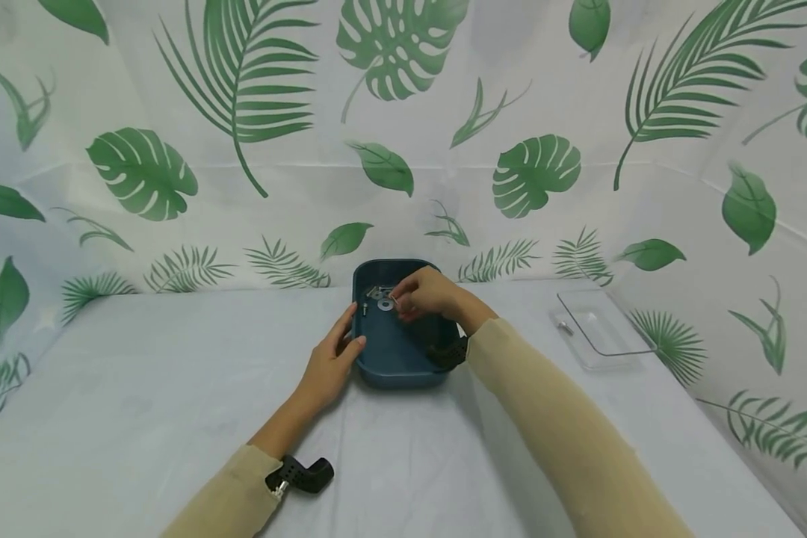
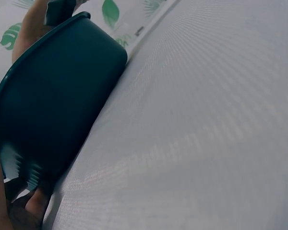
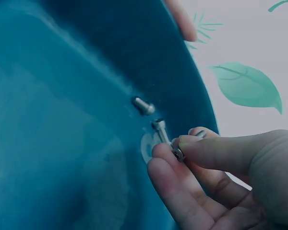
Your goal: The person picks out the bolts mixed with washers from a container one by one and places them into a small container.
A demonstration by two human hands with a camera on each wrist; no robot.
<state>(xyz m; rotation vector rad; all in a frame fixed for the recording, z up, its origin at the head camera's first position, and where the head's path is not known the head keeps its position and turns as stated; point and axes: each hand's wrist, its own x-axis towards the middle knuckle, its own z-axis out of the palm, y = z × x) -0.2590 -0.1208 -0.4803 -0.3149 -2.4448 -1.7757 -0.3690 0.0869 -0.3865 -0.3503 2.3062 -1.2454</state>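
A dark blue plastic bin (image 1: 403,366) stands on the table, with several screws and flat washers (image 1: 385,305) at its far end. My right hand (image 1: 427,293) reaches into it. In the right wrist view, thumb and fingers pinch a small metal screw (image 3: 178,153). Two more screws, one of them this loose screw (image 3: 143,105), lie close to the fingertips, beside a pale washer (image 3: 146,147) partly hidden by the fingers. My left hand (image 1: 329,366) rests against the bin's left side, fingers extended along the outer wall near the rim.
A clear plastic tray (image 1: 605,359) with a dark rim line sits to the right on the white-covered table (image 1: 175,388). One screw (image 1: 565,327) shows at the tray's left side. Behind hangs a leaf-printed cloth (image 1: 444,187).
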